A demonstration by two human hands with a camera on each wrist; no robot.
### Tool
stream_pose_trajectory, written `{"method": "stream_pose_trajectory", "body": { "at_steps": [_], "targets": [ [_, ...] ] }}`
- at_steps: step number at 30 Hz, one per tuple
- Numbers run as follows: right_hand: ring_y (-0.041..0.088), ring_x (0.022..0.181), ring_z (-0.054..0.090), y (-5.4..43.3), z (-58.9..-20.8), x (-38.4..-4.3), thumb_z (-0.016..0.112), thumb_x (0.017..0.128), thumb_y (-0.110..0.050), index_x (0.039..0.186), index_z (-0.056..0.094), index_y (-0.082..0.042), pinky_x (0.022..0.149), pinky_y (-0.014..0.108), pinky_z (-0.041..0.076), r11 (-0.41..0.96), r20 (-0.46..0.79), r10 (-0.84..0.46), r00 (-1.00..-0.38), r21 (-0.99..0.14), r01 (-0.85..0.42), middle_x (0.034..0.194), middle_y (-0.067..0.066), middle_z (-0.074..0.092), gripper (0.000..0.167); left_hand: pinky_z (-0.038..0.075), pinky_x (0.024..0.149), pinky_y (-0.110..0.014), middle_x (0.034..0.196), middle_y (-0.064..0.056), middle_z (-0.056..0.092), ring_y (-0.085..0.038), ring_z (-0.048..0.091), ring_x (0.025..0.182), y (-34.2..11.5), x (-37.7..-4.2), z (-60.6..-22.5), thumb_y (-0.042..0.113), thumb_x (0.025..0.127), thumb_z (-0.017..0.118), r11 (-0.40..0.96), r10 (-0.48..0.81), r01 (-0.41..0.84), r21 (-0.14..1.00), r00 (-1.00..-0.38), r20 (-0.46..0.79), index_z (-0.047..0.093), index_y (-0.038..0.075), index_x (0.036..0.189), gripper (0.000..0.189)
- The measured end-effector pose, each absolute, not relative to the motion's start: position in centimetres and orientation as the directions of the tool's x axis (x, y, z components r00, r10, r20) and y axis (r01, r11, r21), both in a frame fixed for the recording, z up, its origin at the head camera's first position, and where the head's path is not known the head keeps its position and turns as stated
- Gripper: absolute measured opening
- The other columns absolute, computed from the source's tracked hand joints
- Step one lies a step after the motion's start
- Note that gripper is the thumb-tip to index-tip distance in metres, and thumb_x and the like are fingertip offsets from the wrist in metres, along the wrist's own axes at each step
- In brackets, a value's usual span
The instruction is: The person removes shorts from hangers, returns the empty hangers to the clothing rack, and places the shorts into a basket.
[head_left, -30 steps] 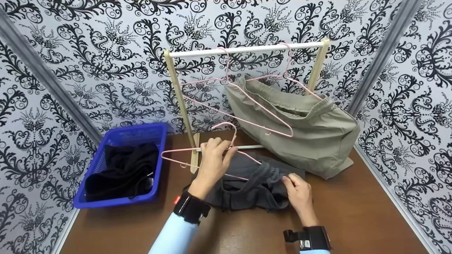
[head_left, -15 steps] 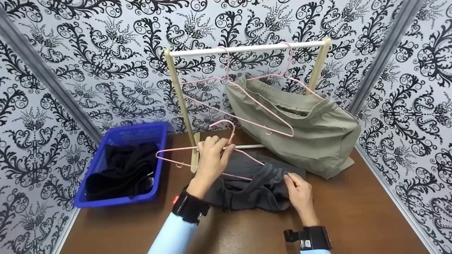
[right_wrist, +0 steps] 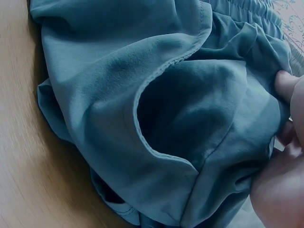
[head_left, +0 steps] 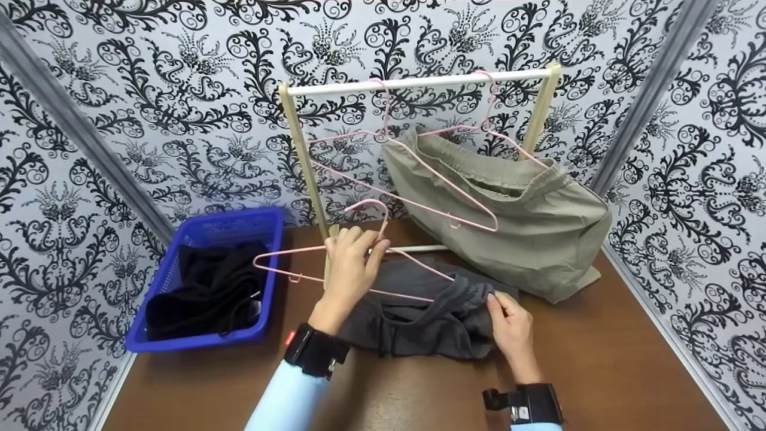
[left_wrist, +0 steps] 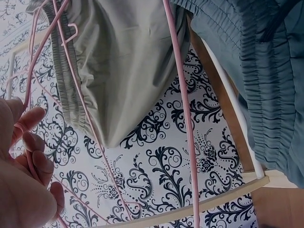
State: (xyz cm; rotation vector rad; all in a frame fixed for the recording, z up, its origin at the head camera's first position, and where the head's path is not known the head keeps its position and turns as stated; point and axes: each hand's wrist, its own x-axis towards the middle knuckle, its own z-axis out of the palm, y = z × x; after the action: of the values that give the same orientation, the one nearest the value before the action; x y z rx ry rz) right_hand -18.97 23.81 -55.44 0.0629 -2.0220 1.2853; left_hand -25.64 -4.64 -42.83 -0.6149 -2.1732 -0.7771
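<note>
My left hand (head_left: 350, 263) grips a pink clothes hanger (head_left: 413, 258) near the base of its hook, fingers curled round the wire. The hanger's right end runs inside the elastic waistband (head_left: 464, 293) of a pair of dark grey shorts (head_left: 419, 335), while its left end is bare. My right hand (head_left: 511, 326) pinches the right edge of that waistband between thumb and fingers. In the right wrist view the shorts (right_wrist: 114, 95) show a curved pocket opening, with the thumb at the fabric's edge. The gathered waistband (left_wrist: 266, 85) also fills the upper right of the left wrist view.
Behind my hands stands a rack with a white rail (head_left: 419, 82). A bare pink hanger (head_left: 443, 212) and another bearing khaki elastic-waist bottoms (head_left: 508, 239) hang from it. At left, a blue basket (head_left: 134, 344) holds black clothing (head_left: 209, 299). Patterned walls enclose the brown table (head_left: 598, 359).
My left hand and the hanger have shifted a little left. My right hand has moved slightly right and up with the waistband edge, which now looks stretched further along the hanger.
</note>
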Motion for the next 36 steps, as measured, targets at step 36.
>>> {"method": "stream_pose_trajectory", "body": {
  "at_steps": [36],
  "targets": [
    [0.017,0.083,0.069,24.7,-56.3,-18.4,0.068,0.095,-0.001,0.104,0.077,0.002,0.073,0.014,0.045,0.549,0.467,0.389,-0.794,-0.809,-0.208,0.097,0.017,0.077,0.014,0.033,0.084,-0.051,0.08,-0.007,0.056,-0.031,0.052,0.084,-6.2,-25.6,-41.6,0.025,0.098,0.069,0.704,0.144,0.625,0.337,-0.591,0.794,0.073,0.011,0.094,0.016]
  ]
}}
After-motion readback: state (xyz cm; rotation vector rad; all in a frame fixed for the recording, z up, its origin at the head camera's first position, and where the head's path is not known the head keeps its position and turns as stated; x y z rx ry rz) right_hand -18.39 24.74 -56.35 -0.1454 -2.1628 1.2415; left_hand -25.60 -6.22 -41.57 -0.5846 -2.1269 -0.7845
